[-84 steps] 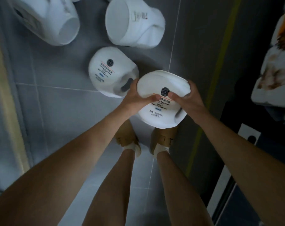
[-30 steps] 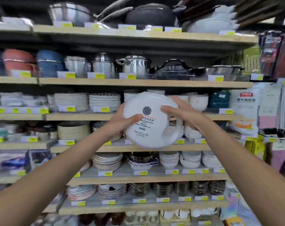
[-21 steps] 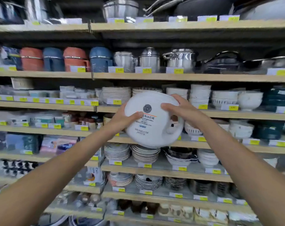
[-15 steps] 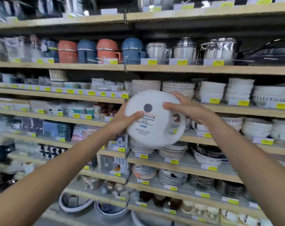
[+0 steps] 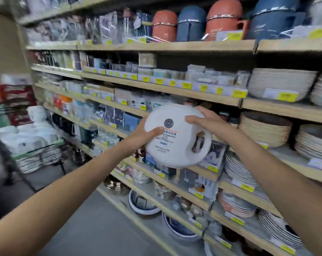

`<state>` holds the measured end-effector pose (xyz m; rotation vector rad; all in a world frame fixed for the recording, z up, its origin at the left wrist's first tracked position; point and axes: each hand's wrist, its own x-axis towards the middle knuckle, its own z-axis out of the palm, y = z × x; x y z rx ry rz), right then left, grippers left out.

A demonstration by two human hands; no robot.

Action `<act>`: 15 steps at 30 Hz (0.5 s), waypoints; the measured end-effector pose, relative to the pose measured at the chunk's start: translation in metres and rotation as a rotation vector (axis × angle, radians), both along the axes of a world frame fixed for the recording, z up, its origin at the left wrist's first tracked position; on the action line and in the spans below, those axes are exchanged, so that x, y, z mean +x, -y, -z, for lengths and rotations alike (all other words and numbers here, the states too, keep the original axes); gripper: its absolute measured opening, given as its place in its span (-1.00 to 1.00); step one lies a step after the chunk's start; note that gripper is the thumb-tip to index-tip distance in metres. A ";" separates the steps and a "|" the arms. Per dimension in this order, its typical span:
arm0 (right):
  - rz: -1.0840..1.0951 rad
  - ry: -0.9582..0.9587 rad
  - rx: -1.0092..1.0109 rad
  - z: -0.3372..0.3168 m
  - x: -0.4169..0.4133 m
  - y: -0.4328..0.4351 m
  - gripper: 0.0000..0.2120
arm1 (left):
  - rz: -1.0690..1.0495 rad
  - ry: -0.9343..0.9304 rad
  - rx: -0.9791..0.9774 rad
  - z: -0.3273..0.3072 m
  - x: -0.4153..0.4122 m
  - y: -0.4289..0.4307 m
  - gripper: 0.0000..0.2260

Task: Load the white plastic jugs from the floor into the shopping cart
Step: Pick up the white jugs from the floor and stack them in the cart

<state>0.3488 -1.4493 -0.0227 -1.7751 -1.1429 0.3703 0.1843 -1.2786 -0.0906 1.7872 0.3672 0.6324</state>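
I hold one white plastic jug (image 5: 176,143) at chest height in front of the shelves, its round dark logo and printed label facing me and its handle at the lower right. My left hand (image 5: 143,134) grips its left side with the thumb across the label. My right hand (image 5: 206,121) clasps the top right, above the handle. At the far left stands the wire shopping cart (image 5: 36,154), blurred, with white jugs (image 5: 31,133) piled in it. The jugs on the floor are out of view.
Long wooden shelves (image 5: 156,87) with yellow price tags fill the right side, stacked with plates (image 5: 241,167), bowls, boxes and orange and blue pots (image 5: 191,23). The grey floor aisle (image 5: 93,218) runs from me toward the cart.
I lifted the jug from the floor and stood up. My view has swung left along the shelves, bringing the cart into sight at the left. Both hands keep the same grip.
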 end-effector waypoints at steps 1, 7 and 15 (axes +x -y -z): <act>-0.024 -0.003 -0.012 0.006 0.004 -0.027 -0.65 | -0.032 -0.008 -0.005 0.008 -0.002 -0.022 -0.35; -0.269 -0.015 -0.205 0.027 0.021 -0.186 -0.57 | -0.210 -0.051 -0.083 0.034 -0.019 -0.141 -0.41; -0.601 -0.005 -0.450 0.074 -0.015 -0.376 -0.10 | -0.295 -0.118 -0.089 0.078 -0.086 -0.266 -0.37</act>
